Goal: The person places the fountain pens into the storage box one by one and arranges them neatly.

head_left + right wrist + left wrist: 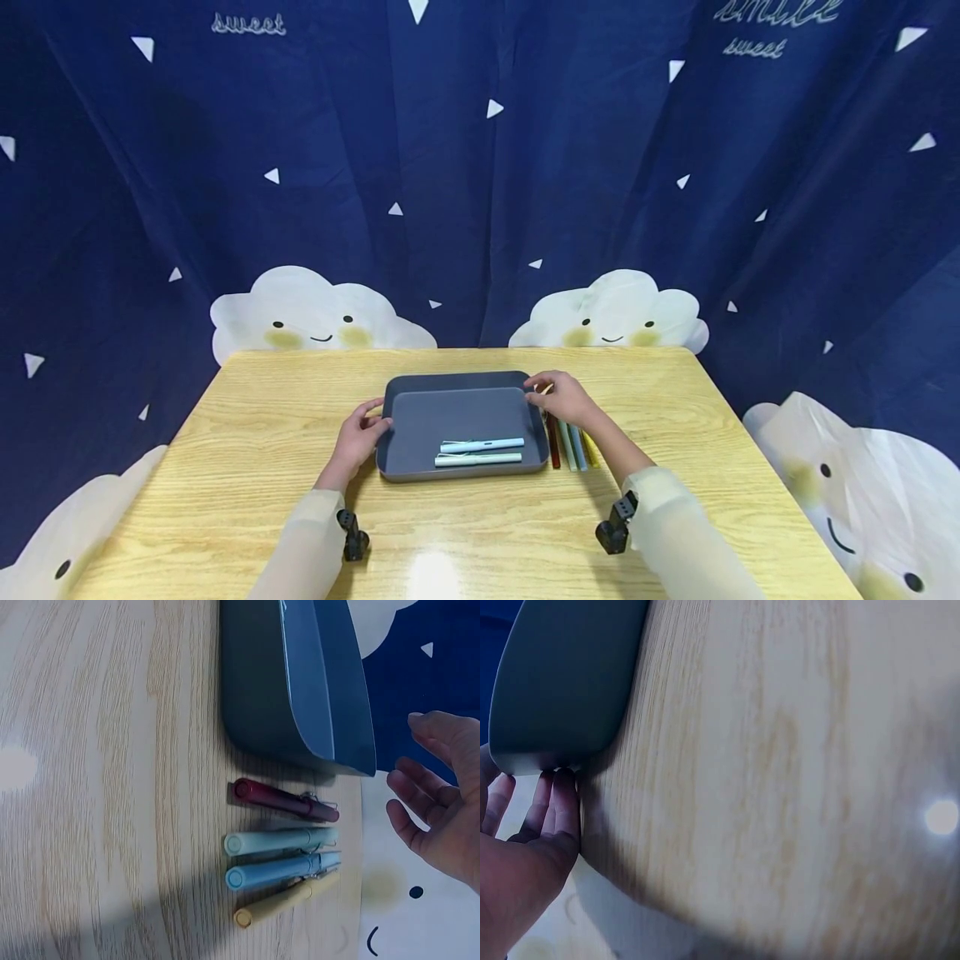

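Note:
A dark grey rectangular tray [457,412] lies on the wooden table, with a light blue pen [491,445] and a pale mint pen [480,459] side by side near its front wall. My left hand [356,437] grips the tray's left end, thumb over the rim and fingers against the outer wall. By the right back corner, my right hand [564,398] hovers with loosely bent fingers, apart from the tray and holding nothing. Below it lies a row of pens: dark red [281,799], mint green [274,841], blue [277,871] and yellow [285,898].
The light wooden table [270,467] reaches back to a dark blue curtain [450,167] printed with white triangles and smiling clouds. Small black cameras sit on both wrists. Light glares off the table's front.

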The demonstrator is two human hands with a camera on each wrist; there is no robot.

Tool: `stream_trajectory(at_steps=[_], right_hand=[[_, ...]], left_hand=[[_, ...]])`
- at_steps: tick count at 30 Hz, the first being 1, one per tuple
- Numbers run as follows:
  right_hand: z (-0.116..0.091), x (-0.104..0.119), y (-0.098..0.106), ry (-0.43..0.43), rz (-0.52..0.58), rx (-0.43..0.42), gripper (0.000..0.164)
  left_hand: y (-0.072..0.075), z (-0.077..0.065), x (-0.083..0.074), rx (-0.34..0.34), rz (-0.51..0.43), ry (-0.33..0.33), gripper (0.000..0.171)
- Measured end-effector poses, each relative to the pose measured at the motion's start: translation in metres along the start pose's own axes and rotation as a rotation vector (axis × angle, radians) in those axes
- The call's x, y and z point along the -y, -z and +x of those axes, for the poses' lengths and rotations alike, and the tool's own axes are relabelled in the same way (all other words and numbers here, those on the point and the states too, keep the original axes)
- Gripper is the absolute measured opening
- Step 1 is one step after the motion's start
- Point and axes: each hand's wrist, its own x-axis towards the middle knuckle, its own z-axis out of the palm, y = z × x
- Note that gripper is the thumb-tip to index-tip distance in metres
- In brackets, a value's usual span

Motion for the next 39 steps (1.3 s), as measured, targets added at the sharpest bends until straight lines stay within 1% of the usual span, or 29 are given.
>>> stream_trajectory(at_steps=[4,7,14,17,20,24,29,35,39], right_hand=[[-0.002,-0.005,0.004,0.006,-0.027,-0.042,0.029],[-0.003,-0.009,0.007,-0.003,-0.024,-0.067,0.028],[-0.007,-0.020,0.012,-0.043,-0.008,-0.098,0.027],[-0.009,-0.029,0.014,-0.039,-0.019,-0.100,0.029],[-0.012,-0.035,0.016,-0.055,-0.028,-0.095,0.029],[-0.016,-0.040,0.020,-0.074,-0.034,-0.085,0.028],[-0.020,-0.047,0.023,-0.097,-0.034,-0.093,0.030],[-0.022,-0.058,0.024,-0.169,-0.053,-0.115,0.031],[-0.024,-0.064,0.024,-0.210,-0.034,-0.122,0.032]], left_hand=[[0.000,0.000,0.001,-0.004,-0.003,-0.005,0.048],[0.000,0.000,0.001,-0.003,-0.002,-0.016,0.048],[0.000,0.000,0.001,-0.006,-0.003,-0.013,0.048],[0.000,0.000,0.001,-0.008,-0.006,-0.015,0.048],[-0.001,0.000,0.002,-0.007,-0.022,-0.027,0.049],[-0.001,0.001,0.003,-0.006,-0.038,-0.046,0.049],[0.000,0.002,0.004,-0.005,-0.038,-0.046,0.049],[0.000,0.002,0.004,-0.003,-0.030,-0.038,0.049],[0.000,0.002,0.004,-0.003,-0.026,-0.037,0.048]])
